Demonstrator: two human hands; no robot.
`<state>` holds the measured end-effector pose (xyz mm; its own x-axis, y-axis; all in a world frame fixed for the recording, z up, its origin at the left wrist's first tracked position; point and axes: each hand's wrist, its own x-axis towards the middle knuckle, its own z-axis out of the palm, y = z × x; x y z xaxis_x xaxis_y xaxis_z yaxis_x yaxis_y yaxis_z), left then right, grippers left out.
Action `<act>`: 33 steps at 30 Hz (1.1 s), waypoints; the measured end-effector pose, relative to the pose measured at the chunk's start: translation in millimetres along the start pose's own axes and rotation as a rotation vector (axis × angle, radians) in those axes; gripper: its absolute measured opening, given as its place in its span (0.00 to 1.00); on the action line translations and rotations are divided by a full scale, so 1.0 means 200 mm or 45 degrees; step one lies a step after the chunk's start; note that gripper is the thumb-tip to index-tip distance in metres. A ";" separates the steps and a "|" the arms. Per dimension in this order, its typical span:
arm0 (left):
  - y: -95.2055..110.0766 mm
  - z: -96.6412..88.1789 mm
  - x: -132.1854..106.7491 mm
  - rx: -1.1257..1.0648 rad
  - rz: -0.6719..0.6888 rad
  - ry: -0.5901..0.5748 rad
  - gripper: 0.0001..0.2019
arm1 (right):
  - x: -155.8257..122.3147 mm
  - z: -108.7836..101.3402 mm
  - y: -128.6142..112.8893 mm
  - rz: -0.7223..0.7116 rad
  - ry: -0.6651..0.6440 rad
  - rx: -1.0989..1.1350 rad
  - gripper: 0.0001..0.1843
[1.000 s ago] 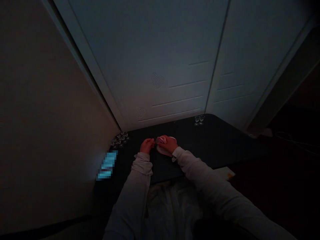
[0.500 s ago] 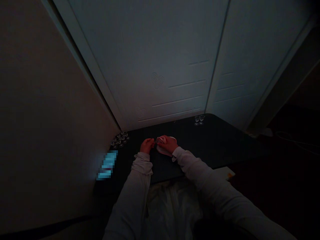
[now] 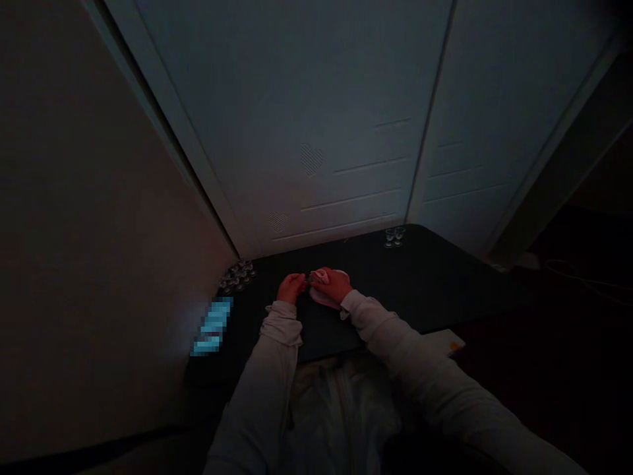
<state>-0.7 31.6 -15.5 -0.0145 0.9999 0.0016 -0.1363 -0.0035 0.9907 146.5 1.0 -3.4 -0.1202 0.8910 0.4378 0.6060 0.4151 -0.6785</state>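
Observation:
My left hand point(image 3: 291, 288) is closed in a pinch over the dark table point(image 3: 386, 290). Between its fingertips and the right hand shows a small clear piece, which looks like a small stemmed glass point(image 3: 308, 280); most of it is covered. My right hand point(image 3: 337, 286) is wrapped round a pink cloth point(image 3: 324, 299) and presses a fold of it against that glass. Part of the cloth hangs below the right palm. The two hands almost meet.
Several small stemmed glasses point(image 3: 238, 274) cluster at the table's left back corner. Two more glasses point(image 3: 394, 237) stand near the back edge, right of centre. A lit, pixelated screen point(image 3: 212, 326) lies at the left edge. White panels point(image 3: 306, 99) rise behind; the room is dim.
Both hands stay in nearly the same place, with the cloth still in the right one. The glasses on the table have not moved.

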 end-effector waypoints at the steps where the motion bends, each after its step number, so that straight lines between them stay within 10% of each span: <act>1: 0.00 0.00 0.00 0.005 0.002 0.002 0.18 | 0.00 0.00 0.00 -0.008 0.002 0.000 0.17; 33: -0.02 -0.01 0.01 0.074 0.051 -0.001 0.18 | 0.00 -0.01 -0.02 -0.033 -0.017 -0.017 0.17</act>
<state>-2.0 33.3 -18.8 -0.0182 0.9990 0.0414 -0.0783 -0.0427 0.9960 147.0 -1.7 0.1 -0.1464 0.8823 0.4473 0.6132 0.4358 -0.6588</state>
